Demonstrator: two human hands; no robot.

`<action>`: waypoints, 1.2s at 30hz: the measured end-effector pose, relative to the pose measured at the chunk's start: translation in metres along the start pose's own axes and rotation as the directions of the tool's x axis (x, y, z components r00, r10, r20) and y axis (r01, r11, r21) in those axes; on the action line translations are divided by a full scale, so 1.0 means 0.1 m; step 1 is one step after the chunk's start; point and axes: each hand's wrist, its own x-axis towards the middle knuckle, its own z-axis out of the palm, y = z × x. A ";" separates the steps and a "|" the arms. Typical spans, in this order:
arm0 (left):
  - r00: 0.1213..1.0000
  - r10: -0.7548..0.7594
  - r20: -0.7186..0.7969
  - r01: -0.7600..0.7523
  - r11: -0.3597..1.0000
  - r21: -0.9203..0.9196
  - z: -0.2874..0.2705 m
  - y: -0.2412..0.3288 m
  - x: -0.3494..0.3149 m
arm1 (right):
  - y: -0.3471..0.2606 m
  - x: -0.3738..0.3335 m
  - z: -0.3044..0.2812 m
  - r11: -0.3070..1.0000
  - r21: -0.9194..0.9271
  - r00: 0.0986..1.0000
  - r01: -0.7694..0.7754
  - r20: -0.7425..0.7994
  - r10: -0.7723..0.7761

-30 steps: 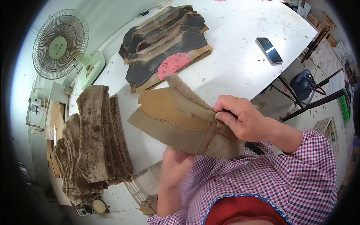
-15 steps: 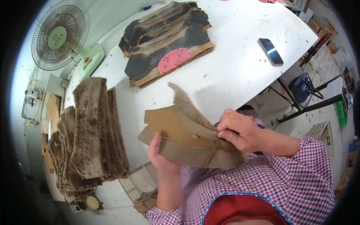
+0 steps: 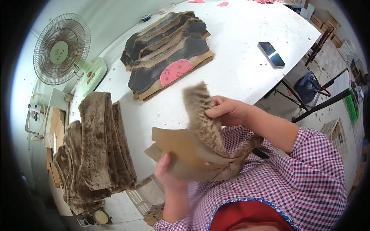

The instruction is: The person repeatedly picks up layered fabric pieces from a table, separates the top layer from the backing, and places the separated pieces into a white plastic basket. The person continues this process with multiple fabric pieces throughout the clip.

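Observation:
My left hand (image 3: 172,175) grips the lower left part of a flat tan leather piece (image 3: 175,143), its thumb on top and its other fingers hidden beneath. A seam runs across that piece towards its right end. Above it, my right hand (image 3: 231,111) pinches a brown fur strip (image 3: 197,111) between thumb and fingers. The strip's upper end stands up and is slightly blurred; its lower part lies along the right edge of the leather, ruffled pile showing. Where the two join at the right is partly hidden by folds.
Brown fur pieces (image 3: 94,142) are stacked at the left. Dark and tan layered pieces (image 3: 169,50) lie at the back of the white table (image 3: 239,30), with a pink half-round piece (image 3: 176,72) on top. A phone (image 3: 271,54) rests near the right edge; a fan (image 3: 61,49) stands back left.
My right hand has moved up and left from the leather's right end, now lifting the fur strip and turning its pile into view. The leather piece has bent at the right.

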 end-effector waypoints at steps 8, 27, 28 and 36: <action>0.991 -0.017 0.130 0.032 0.993 -0.112 0.00 -0.21 -0.01 | 0.23 0.12 0.21 0.846 -0.502 0.929 -0.178 -0.369 -0.024; 0.994 0.091 -0.067 -0.096 0.993 -0.075 0.29 0.05 -0.05 | 0.14 -0.43 0.80 0.077 -0.959 0.808 0.272 0.184 -0.560; 0.991 0.112 -0.067 -0.114 0.993 -0.032 0.29 0.06 -0.06 | 0.14 -0.43 0.80 0.081 -0.955 0.814 0.284 0.195 -0.547; 0.991 0.121 0.060 -0.132 0.957 0.258 0.19 0.09 -0.06 | 0.34 -0.49 0.74 0.184 -0.952 0.833 0.243 0.108 -0.542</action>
